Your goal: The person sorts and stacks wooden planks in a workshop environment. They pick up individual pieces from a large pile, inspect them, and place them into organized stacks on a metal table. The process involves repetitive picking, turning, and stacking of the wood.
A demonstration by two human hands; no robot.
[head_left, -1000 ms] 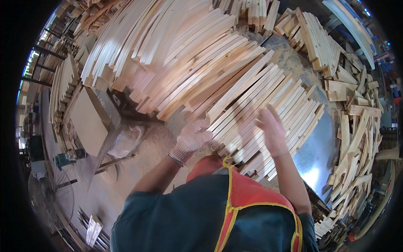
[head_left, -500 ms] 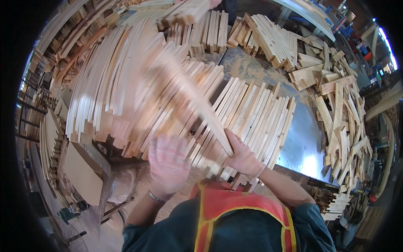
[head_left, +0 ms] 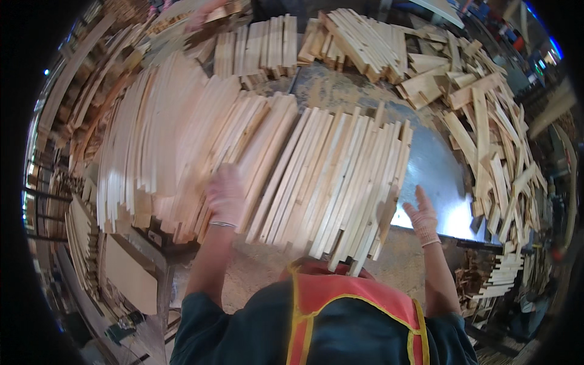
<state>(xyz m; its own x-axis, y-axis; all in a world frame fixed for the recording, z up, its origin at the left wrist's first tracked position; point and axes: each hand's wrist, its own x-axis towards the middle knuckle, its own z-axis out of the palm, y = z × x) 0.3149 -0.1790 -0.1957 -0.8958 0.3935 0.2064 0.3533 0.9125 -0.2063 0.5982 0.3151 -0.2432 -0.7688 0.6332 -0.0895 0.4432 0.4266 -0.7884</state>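
My left hand [head_left: 225, 193], in a pale glove, is over the near ends of the left-hand wooden strips [head_left: 219, 131]. Its fingers are smeared by motion, and whether it grips a strip cannot be made out. To the right of the middle row of wooden strips [head_left: 340, 170], my gloved right hand [head_left: 423, 218] is open and holds nothing, its fingers spread beside the row's right edge. The strips in this row lie side by side, with several near ends sticking out toward me.
Short wooden pieces [head_left: 258, 48] stand in a bundle at the far side, near a co-worker's hand [head_left: 204, 17]. Stacked boards [head_left: 365, 45] lie behind the row. A heap of offcuts [head_left: 486, 134] fills the right side of the metal tabletop [head_left: 435, 173].
The strip my right hand held is out of that hand, which has moved right and opened. My left hand has moved up and left onto the strips. The co-worker's bundle has left its earlier place.
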